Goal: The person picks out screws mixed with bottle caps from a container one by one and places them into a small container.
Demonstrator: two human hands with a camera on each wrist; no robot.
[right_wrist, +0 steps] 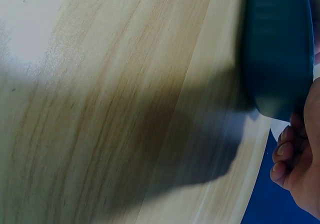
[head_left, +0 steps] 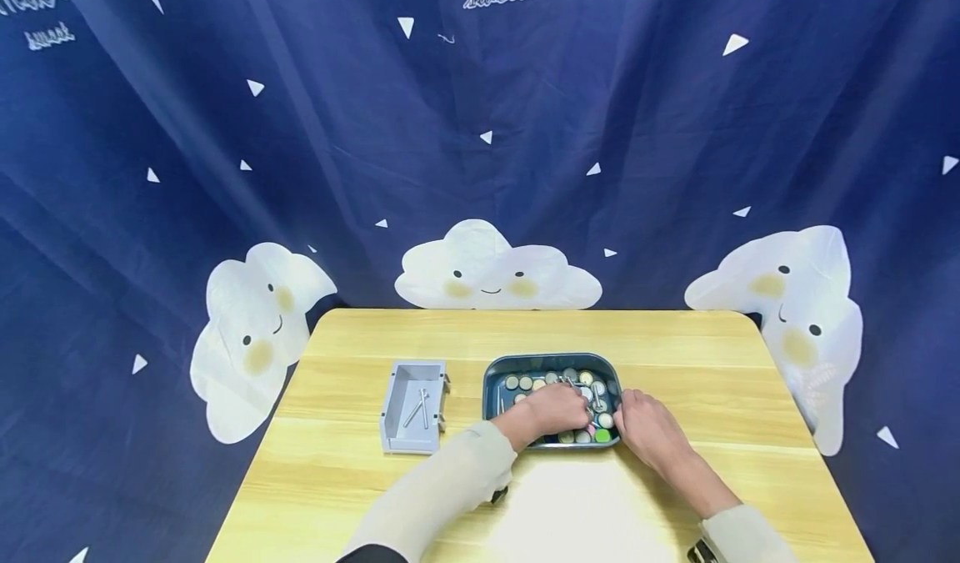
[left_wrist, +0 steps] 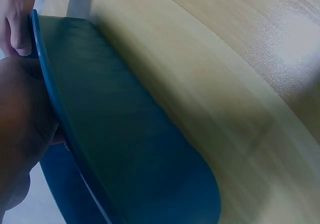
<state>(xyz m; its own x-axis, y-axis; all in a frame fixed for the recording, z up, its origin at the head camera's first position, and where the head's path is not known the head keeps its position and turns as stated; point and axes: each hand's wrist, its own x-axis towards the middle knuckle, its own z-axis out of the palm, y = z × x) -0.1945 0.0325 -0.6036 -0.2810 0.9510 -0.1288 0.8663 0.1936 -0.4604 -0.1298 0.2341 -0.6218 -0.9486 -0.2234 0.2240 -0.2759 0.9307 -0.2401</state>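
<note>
A dark blue-green tray [head_left: 551,357] holds many round, cap-like pieces, mostly pale, with one bright green piece [head_left: 602,435] near its front right corner. Several silver bolts lie among them. My left hand [head_left: 551,409] reaches over the near rim into the tray, its fingers down among the pieces; the fingertips are hidden, and whether they grip anything does not show. At the tray's right end, my right hand [head_left: 651,429] holds the rim, thumb at the edge. In the right wrist view its fingers [right_wrist: 285,151] curl beside the tray's corner.
Left of the tray stands a grey open-fronted bin [head_left: 387,417] with two silver bolts [head_left: 417,410] inside. The wooden table [head_left: 690,338] ends at a dark blue curtain [head_left: 495,171] printed with clouds.
</note>
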